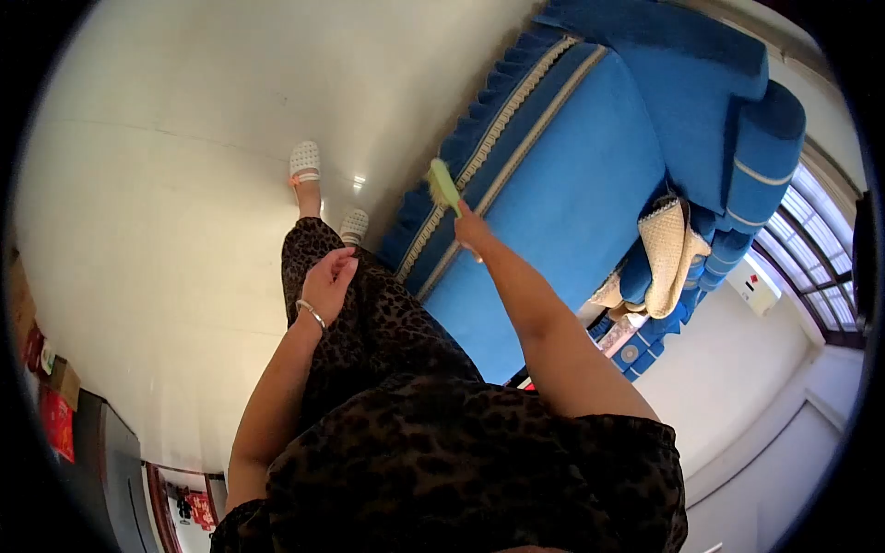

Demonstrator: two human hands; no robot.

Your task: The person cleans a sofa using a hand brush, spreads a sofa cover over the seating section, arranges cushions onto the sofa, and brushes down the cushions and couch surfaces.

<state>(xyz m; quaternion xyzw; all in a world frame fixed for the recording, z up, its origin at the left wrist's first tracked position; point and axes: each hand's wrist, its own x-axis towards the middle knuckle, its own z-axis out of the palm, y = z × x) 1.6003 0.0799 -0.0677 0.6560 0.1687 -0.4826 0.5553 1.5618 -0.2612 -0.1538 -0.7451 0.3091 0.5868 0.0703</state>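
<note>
While left hand (329, 284) hovers, right hand (471, 230) holds brush (444, 184).

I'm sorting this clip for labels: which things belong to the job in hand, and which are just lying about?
Likely in the job:
light-green bristle brush, in the right hand
blue sofa, behind the brush

Seemingly just lying about:
beige textured cloth, on the sofa
red item, left edge

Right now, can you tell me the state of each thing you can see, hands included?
Brush: held by its handle; bristle contact with the sofa unclear.
Right hand: closed around the brush.
Left hand: nothing visible in it, fingers loosely bent.
Bracelet: worn.
Slippers: worn.
Sofa: smooth across the seat.
Cream cloth: rumpled.
</note>
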